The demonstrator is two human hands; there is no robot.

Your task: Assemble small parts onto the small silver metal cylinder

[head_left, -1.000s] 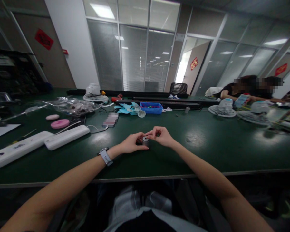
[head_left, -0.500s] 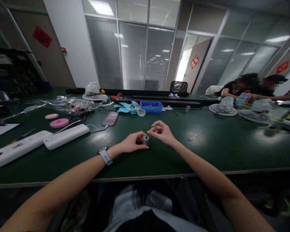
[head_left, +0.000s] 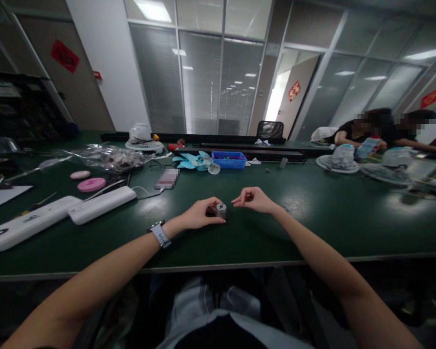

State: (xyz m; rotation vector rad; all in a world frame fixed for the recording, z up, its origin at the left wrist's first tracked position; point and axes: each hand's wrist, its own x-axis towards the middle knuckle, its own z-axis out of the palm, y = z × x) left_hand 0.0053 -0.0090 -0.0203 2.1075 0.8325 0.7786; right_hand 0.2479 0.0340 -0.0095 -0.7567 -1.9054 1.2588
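A small grey metal cylinder (head_left: pixel 221 210) stands upright on the green table, with a dark detail on its top. My left hand (head_left: pixel 200 214) holds it from the left, thumb in front and fingers behind. To the right of the cylinder and apart from it, my right hand (head_left: pixel 255 199) hovers with thumb and fingertips pinched together. Whatever lies between those fingertips, if anything, is too small to make out.
White power strips (head_left: pixel 101 205), a pink disc (head_left: pixel 91 184) and a phone (head_left: pixel 167 178) lie to the left. Behind are blue fan blades (head_left: pixel 194 161) and a blue basket (head_left: pixel 228 160). Fan parts (head_left: pixel 337 162) and people (head_left: pixel 359 133) are at the right.
My right hand has moved right, away from the top of the cylinder, its fingers now closer together. My left hand has kept its hold on the cylinder.
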